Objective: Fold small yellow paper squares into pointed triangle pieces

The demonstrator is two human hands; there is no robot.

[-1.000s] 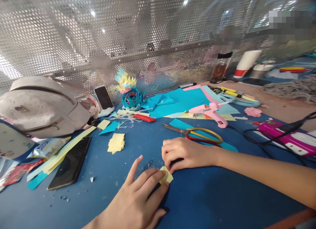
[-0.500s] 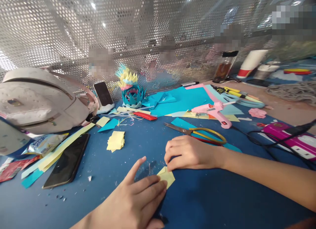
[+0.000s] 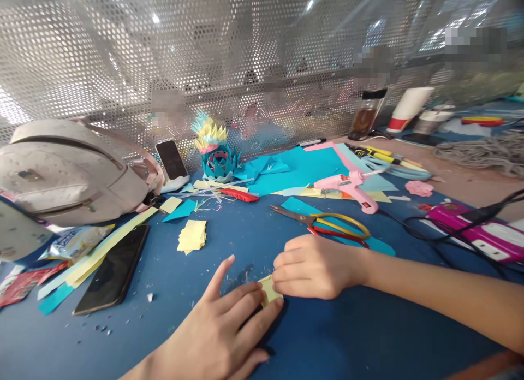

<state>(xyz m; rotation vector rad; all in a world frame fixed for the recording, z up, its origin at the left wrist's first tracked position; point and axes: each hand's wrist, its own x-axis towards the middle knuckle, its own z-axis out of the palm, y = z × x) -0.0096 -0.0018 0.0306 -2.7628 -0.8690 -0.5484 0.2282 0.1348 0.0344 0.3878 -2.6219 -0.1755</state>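
Observation:
A small yellow paper piece point(image 3: 269, 289) lies on the blue table point(image 3: 360, 336), pressed between both hands. My left hand point(image 3: 223, 328) lies flat on the table, fingers stretched out, their tips holding the paper's left side down. My right hand point(image 3: 313, 265) is curled, its fingertips pressing the paper's right edge. A stack of yellow paper squares point(image 3: 192, 236) lies further back on the left. Scissors point(image 3: 323, 224) with yellow and red handles rest just behind my right hand.
A pink glue gun point(image 3: 350, 186), cyan paper sheets point(image 3: 303, 167), a red cutter point(image 3: 239, 194) and a paper flower point(image 3: 216, 150) stand at the back. A black phone point(image 3: 114, 268) and a bag point(image 3: 69, 172) lie left. A pink power strip point(image 3: 478, 232) with cables sits right.
My right hand has slid down and closer to me, onto the paper's right edge. The left hand has stayed on the paper with small shifts.

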